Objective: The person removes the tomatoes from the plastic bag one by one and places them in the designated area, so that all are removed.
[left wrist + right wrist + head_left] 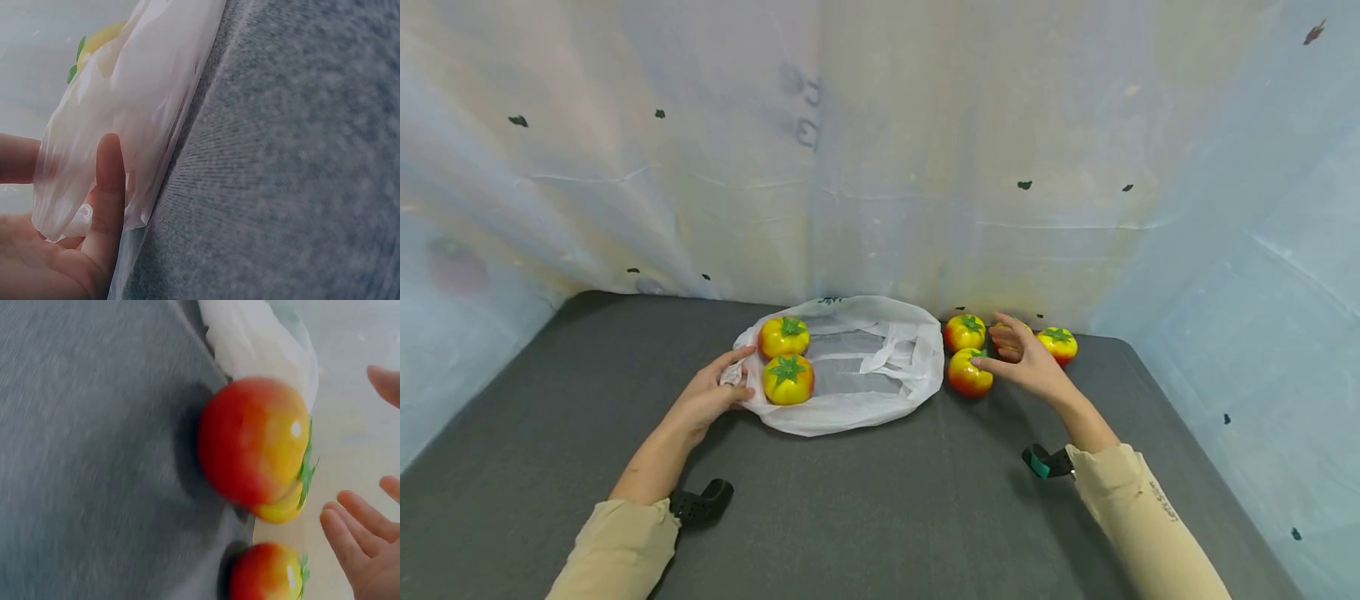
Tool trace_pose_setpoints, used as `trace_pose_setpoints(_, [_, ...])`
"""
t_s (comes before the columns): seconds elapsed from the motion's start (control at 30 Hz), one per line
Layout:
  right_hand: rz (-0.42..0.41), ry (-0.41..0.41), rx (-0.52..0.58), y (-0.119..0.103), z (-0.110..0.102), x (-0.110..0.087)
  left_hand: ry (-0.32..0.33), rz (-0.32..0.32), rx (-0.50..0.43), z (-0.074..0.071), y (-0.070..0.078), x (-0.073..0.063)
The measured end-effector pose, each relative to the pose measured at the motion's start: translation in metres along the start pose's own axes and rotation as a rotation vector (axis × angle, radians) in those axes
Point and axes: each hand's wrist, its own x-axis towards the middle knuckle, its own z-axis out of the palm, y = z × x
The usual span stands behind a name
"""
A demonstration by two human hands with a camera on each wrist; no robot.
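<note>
A white plastic bag (850,421) lies with its mouth spread open. Two yellow-and-red tomatoes with green star-shaped tops sit at its left end, the upper tomato (784,332) and the lower tomato (788,385). My left hand (707,396) holds the left edge of the bag, its thumb (110,181) on the near side of the plastic. Beyond the bag's right end, my right hand (1033,367) hovers with spread fingers over a front tomato (967,379). In the right wrist view a gap shows between those fingers (340,534) and the nearest tomato (244,437).
Around the right hand are a back tomato (962,332), a far-right tomato (1060,344) and another mostly hidden behind the fingers. A dark grey tabletop (850,517) lies under everything. Pale plastic sheeting (910,167) hangs along the back and sides.
</note>
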Motion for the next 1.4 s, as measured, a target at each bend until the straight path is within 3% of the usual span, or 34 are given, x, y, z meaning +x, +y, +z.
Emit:
trace_pose_setpoints(0.27, [-0.086, 0.058, 0.128, -0.016, 0.026, 0.007, 0.003, 0.004, -0.002, -0.001, -0.001, 0.001])
trace_pose_setpoints(0.53, [-0.113, 0.033, 0.209, -0.031, 0.051, 0.016, 0.005, 0.003, -0.007, 0.001, 0.002, 0.001])
trace_pose_setpoints(0.97, [-0.21, -0.057, 0.257, -0.041, 0.087, 0.031, 0.006, 0.007, -0.009, 0.002, 0.0, 0.0])
trace_pose_setpoints(1.4, [-0.216, -0.157, 0.278, -0.053, 0.115, 0.044, 0.006, 0.004, -0.01, 0.004, -0.001, 0.003])
